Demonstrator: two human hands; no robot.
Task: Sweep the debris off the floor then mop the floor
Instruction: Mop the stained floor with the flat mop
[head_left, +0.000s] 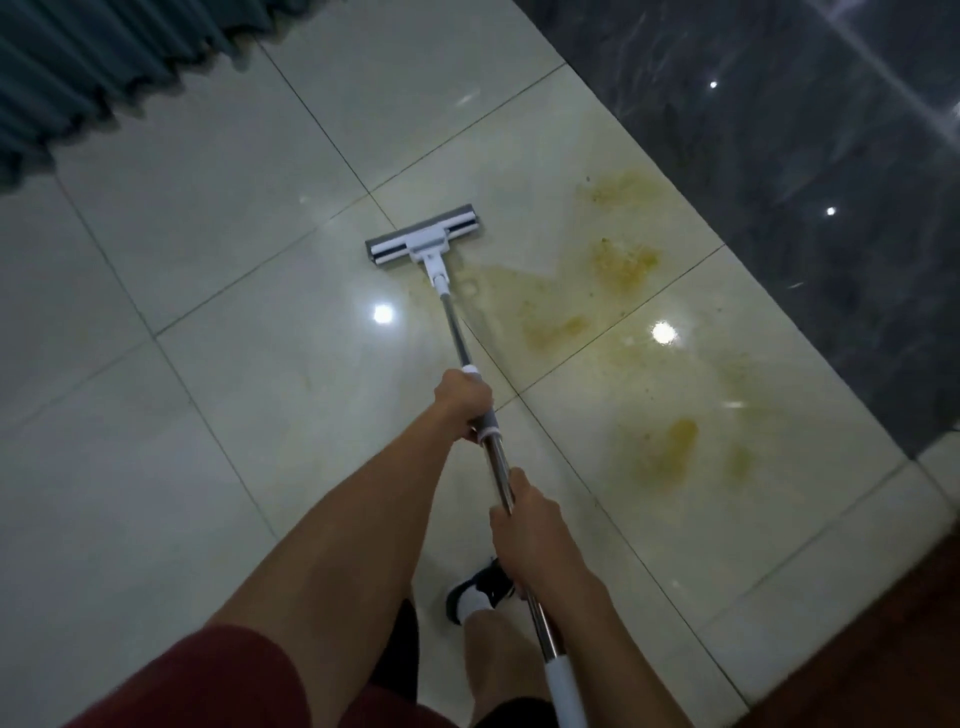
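I see both arms stretched forward and down. The left hand (464, 402) is wrapped tight around the mop handle (457, 340) at its grey collar; the right hand (524, 514) grips lower down. The mop head (422, 237) lies flat on the tiled floor (208, 260), just left of the yellow smears (623, 260).

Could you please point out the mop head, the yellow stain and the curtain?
mop head (423, 237): head view, white centre bracket.
yellow stain (626, 264): head view, dense patch right of the mop.
curtain (78, 67): head view, folds at top left.
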